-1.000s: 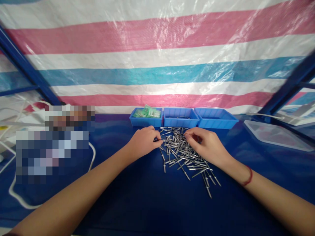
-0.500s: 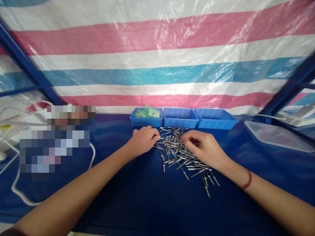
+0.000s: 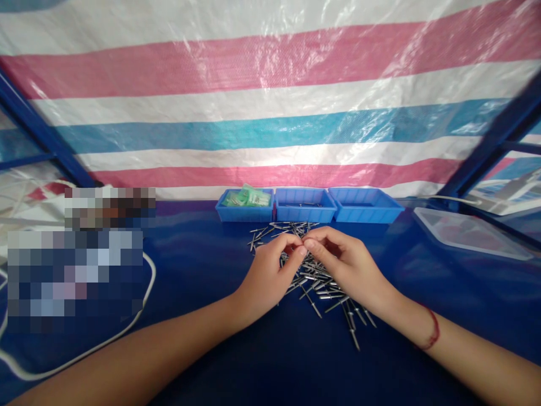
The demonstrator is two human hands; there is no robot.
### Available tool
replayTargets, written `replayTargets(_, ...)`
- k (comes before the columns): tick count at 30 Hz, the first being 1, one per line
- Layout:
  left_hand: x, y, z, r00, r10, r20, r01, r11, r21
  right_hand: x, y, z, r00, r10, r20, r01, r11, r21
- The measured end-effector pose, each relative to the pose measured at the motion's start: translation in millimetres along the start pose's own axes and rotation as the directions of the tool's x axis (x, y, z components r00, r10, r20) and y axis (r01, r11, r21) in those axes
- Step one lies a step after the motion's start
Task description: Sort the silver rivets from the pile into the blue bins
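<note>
My left hand (image 3: 273, 272) and my right hand (image 3: 344, 264) meet fingertip to fingertip over a loose pile of silver pop rivets (image 3: 315, 276) on the blue table. Both hands are closed in a pinch, thumb against fingers. Whatever lies between the fingertips is too small or too hidden to make out. Part of the pile is covered by my hands. Just behind it stand three blue bins: the left bin (image 3: 245, 215) holds small green-tinted bags (image 3: 249, 196), and the middle bin (image 3: 305, 215) has a few thin metal pieces at its bottom.
The right bin (image 3: 367, 215) shows no contents from here. A translucent plastic lid (image 3: 469, 234) lies at the right. A white cable (image 3: 146, 299) curves across the table at the left, near a pixelated area. A striped plastic sheet (image 3: 270, 129) hangs behind.
My left hand has moved right and nearer, from the pile's left edge to meet my right hand's fingertips. My right hand has shifted slightly left. The view has tilted a little.
</note>
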State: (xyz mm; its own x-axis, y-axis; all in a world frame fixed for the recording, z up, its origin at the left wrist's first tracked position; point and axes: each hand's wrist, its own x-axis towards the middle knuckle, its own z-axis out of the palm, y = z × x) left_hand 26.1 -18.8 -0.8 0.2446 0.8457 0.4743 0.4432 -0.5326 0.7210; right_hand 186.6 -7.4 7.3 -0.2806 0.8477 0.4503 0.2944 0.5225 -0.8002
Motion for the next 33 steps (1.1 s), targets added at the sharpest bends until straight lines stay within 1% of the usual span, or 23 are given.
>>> replayTargets(4, 0.6, -0.4, -0.3, 1.000, -0.010, 0.019, 0.011, 0.999, -0.041, 1.2, 2.6, 1.0, 0.999, 0.009, -0.039, -0.007, 0.998, 0.059)
replayTargets(7, 0.8, -0.5, -1.4, 1.000, -0.011, -0.021, 0.010, 0.998, -0.063, 0.3, 3.2, 2.1, 0.997, 0.026, -0.075, -0.018, 0.995, 0.095)
replayTargets(10, 1.1, 0.3, -1.6, 0.999, -0.020, -0.045, 0.016, 0.997, -0.074, -0.6, 3.4, 2.5, 0.998, 0.029, -0.058, -0.024, 0.996, 0.091)
replayTargets(14, 1.6, 1.2, -1.2, 0.999, -0.048, -0.011, 0.047, 0.996, -0.081, -0.6, 1.6, 1.5, 0.999, 0.001, -0.043, 0.003, 0.996, 0.089)
replayTargets(17, 1.3, 0.8, -1.7, 0.999, -0.036, -0.010, 0.035, 0.996, -0.076, -0.4, -1.1, 0.2, 0.999, -0.034, -0.040, 0.037, 0.996, 0.080)
replayTargets(22, 1.2, 1.0, -3.5, 0.991, 0.028, -0.128, -0.035, 0.998, -0.048, 0.0, -0.3, -1.4, 0.999, -0.042, -0.035, 0.044, 0.998, 0.044)
replayTargets(26, 2.5, 0.8, -4.3, 0.984, 0.066, -0.164, -0.071, 0.997, -0.021, 0.4, 3.9, -2.4, 0.998, -0.060, 0.020, 0.060, 0.998, -0.006)
replayTargets(30, 1.7, -0.2, -4.8, 0.984, 0.066, -0.164, -0.071, 0.997, -0.026, 1.2, 1.6, -4.2, 0.989, -0.107, 0.103, 0.115, 0.990, -0.079)
replayTargets(33, 0.7, 1.2, -5.7, 0.987, 0.052, -0.151, -0.057, 0.998, -0.031, 1.5, -3.7, -5.0, 0.982, -0.114, 0.149, 0.130, 0.986, -0.107)
